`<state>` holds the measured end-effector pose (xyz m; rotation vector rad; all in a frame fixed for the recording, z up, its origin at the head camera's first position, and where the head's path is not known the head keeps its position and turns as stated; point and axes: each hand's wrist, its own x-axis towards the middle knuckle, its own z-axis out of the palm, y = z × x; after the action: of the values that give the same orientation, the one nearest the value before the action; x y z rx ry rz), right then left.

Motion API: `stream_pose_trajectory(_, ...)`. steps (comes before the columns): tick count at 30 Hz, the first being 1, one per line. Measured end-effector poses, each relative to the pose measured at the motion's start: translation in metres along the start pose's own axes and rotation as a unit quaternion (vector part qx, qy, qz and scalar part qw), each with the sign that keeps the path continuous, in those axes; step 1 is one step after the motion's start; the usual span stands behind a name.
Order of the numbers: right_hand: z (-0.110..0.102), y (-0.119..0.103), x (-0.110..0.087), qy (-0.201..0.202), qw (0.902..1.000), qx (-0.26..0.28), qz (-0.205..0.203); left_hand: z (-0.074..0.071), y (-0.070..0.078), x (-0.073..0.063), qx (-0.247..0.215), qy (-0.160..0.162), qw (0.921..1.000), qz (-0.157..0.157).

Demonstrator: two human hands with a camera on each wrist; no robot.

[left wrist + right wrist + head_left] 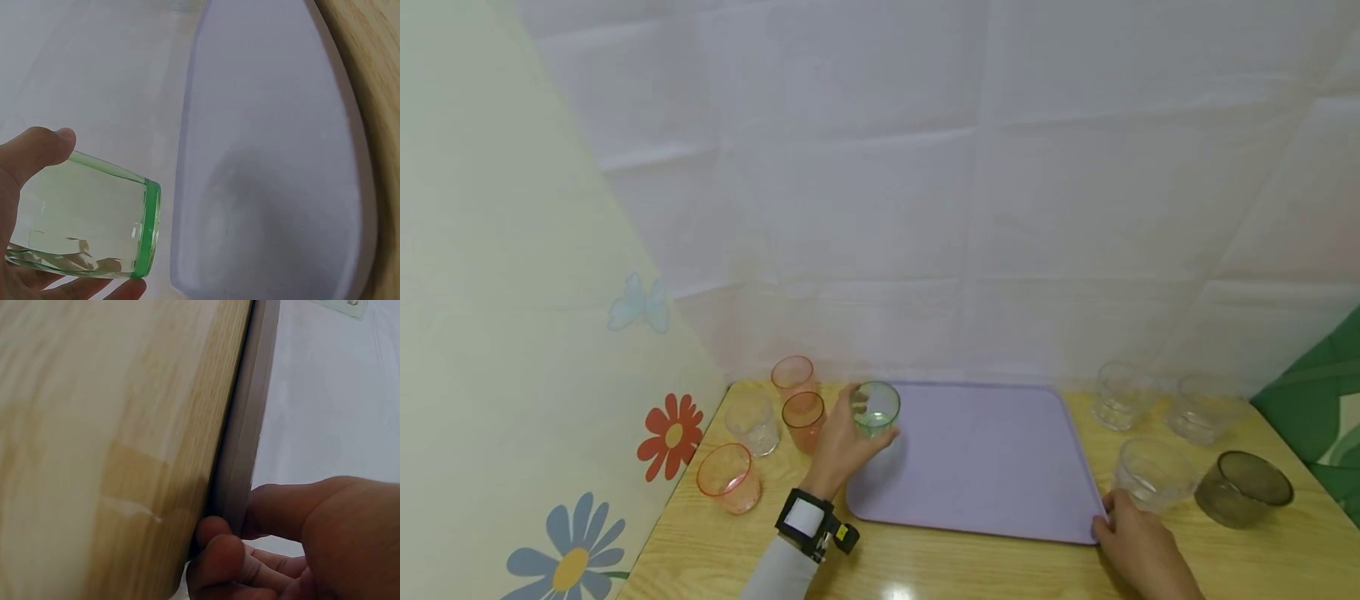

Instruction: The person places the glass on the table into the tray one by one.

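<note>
A green-tinted clear glass is gripped by my left hand, with thumb and fingers around its sides, above the left end of a lavender tray. In the left wrist view the green glass shows its thick green base, apart from the tray. At the tray's near right corner, my right hand pinches the rim. From the right wrist, the thumb and fingers of that hand hold the tray's edge just off the wood surface.
Left of the tray stand orange-red glasses and a clear glass. To its right are clear glasses, a clear bowl-like glass and a smoky dark glass. A white sheet hangs behind the wooden table.
</note>
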<state>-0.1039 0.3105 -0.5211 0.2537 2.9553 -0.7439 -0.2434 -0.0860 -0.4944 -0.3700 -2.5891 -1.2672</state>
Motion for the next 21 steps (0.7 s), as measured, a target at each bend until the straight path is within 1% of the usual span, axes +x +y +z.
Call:
stream_pose_trajectory(5, 0.000, 0.001, 0.001, -0.006, 1.0000, 0.006, 0.006, 0.006, -0.001, 0.006, -0.020, -0.001, 0.9998, -0.001)
stream_pose_trajectory(9, 0.002, 0.003, 0.002, -0.014, 0.9998, 0.009, 0.010, 0.009, -0.003, 0.010, -0.022, -0.002, 0.9997, -0.008)
stream_pose_trajectory(13, 0.002, 0.003, 0.002, -0.017, 0.9998, 0.009, 0.009, 0.011, -0.004, 0.015, -0.021, 0.004, 0.9996, -0.018)
stream_pose_trajectory(17, 0.001, 0.002, 0.002, -0.019, 0.9998, 0.007, 0.008, 0.013, -0.004, 0.019, -0.026, 0.018, 0.9993, -0.019)
stream_pose_trajectory(21, 0.001, 0.002, 0.002, -0.019, 0.9998, 0.006, 0.007, 0.014, -0.004, 0.024, -0.029, 0.022, 0.9991, -0.021)
